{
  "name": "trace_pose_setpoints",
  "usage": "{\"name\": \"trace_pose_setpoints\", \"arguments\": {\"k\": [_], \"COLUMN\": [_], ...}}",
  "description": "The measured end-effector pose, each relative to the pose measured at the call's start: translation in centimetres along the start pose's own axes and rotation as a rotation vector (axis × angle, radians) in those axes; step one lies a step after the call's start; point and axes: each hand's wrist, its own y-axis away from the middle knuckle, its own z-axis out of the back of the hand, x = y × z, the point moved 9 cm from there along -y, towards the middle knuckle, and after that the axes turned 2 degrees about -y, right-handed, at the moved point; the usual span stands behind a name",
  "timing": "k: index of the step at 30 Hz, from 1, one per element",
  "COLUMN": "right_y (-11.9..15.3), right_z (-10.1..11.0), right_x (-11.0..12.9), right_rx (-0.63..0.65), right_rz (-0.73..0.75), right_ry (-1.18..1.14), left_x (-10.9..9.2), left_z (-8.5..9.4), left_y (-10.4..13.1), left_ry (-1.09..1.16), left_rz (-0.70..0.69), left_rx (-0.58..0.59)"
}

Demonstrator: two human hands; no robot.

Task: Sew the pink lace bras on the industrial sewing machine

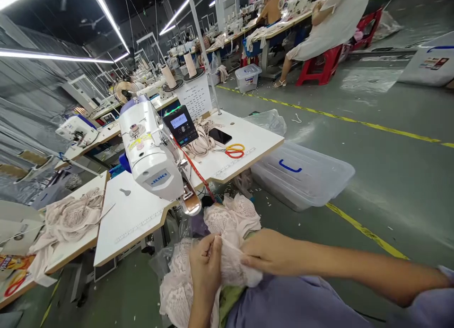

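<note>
Over my lap, a pale pink lace bra (232, 266) is stretched between my hands. My left hand (206, 262) pinches its edge between thumb and fingers. On the other side, my right hand (260, 252), slightly blurred, is closed on the fabric, and its fingertips are partly hidden. More lace bras (179, 283) hang in a pile to the left of my left hand, and lace cups (234, 214) lie just beyond both hands. A bit of green cloth (229, 299) shows beneath them.
A JUKI sewing machine (152, 162) stands on the white table (248, 139) ahead. Orange-handled scissors (234, 151), a black phone (220, 135) and beige straps (200, 141) lie on it. A lidded plastic bin (301, 174) sits right. Lace garments (73, 214) cover the left table. People sit farther back.
</note>
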Motion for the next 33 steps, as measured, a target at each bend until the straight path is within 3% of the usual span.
{"name": "trace_pose_setpoints", "arguments": {"k": [2,5,7,9,12,15,18,23,26,29,30,31,33], "right_y": [-1.9,-7.0,-11.6,-17.0,-23.8,-27.7,-28.9,-29.1,-26.8,-20.7,-18.8,-17.9,-15.5], "right_z": [4.4,15.9,22.5,26.9,30.0,30.0,29.2,29.7,29.4,25.5,23.0,19.5,11.2], "right_x": [-3.2,-9.9,-13.4,-15.9,-18.2,-19.3,-20.2,-20.5,-19.2,-14.9,-13.2,-11.1,-6.7], "right_rx": [-0.084,-0.580,-0.834,-0.916,-0.927,-0.888,-0.887,-0.914,-0.986,-1.103,-1.026,-0.794,-0.197], "right_rz": [-0.049,-0.222,-0.211,-0.193,-0.139,-0.084,-0.069,-0.076,-0.110,-0.002,0.065,0.130,0.221], "right_ry": [-0.030,-0.111,-0.231,-0.266,-0.328,-0.380,-0.410,-0.441,-0.402,-0.331,-0.382,-0.434,-0.479], "left_x": [0.5,0.8,1.0,1.6,2.9,4.7,5.7,3.7,2.7,2.0,1.9,1.9,1.9], "left_z": [-0.8,-2.6,-4.1,-5.1,-5.5,-5.2,-4.8,-3.7,-3.0,-2.1,-1.7,-1.4,-0.9], "left_y": [-0.4,-1.2,-1.7,-2.3,-3.1,-3.6,-3.7,-4.7,-5.5,-6.3,-6.5,-6.8,-7.2], "left_ry": [0.019,-0.013,-0.051,-0.060,-0.018,0.021,0.001,-0.139,-0.151,-0.193,-0.206,-0.210,-0.194], "left_rz": [0.060,0.094,0.105,0.116,0.119,0.154,0.197,0.063,0.060,0.083,0.088,0.091,0.085], "left_rx": [0.093,0.213,0.276,0.304,0.279,0.249,0.241,0.157,0.155,0.164,0.168,0.177,0.183]}}
